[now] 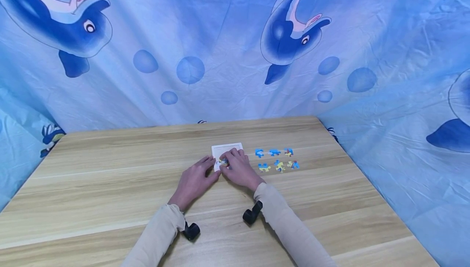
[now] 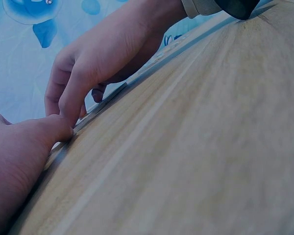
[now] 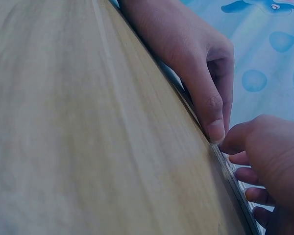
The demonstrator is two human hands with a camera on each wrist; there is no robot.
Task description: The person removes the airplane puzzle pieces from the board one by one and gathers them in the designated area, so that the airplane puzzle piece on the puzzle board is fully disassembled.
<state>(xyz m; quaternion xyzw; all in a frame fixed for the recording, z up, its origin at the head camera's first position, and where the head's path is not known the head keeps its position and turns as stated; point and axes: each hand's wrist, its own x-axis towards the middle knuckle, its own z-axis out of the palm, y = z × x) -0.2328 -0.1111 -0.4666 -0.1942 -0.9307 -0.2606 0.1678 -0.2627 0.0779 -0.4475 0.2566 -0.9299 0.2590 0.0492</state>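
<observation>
A white puzzle tray [image 1: 227, 148] lies flat on the wooden table, in front of both hands. At its near left corner, my left hand [image 1: 196, 179] holds the edge, fingers along the left side and thumb by the near side. Over the tray reaches my right hand [image 1: 238, 171], thumb and forefinger around a small yellow and blue puzzle piece [image 1: 224, 162] in the lower left part. In the left wrist view, the right hand [image 2: 103, 54] bends its fingers down onto the tray. The thumbs almost meet in the right wrist view, beside the left hand [image 3: 191, 54].
Right of the tray, several loose puzzle pieces [image 1: 274, 152] lie in two rows, blue and yellow with some red. The wooden table [image 1: 110, 185] reaches back to a blue dolphin-print curtain [image 1: 227, 26]. A black wrist camera [image 1: 192, 231] hangs beneath the left sleeve, another [image 1: 251, 216] by the right.
</observation>
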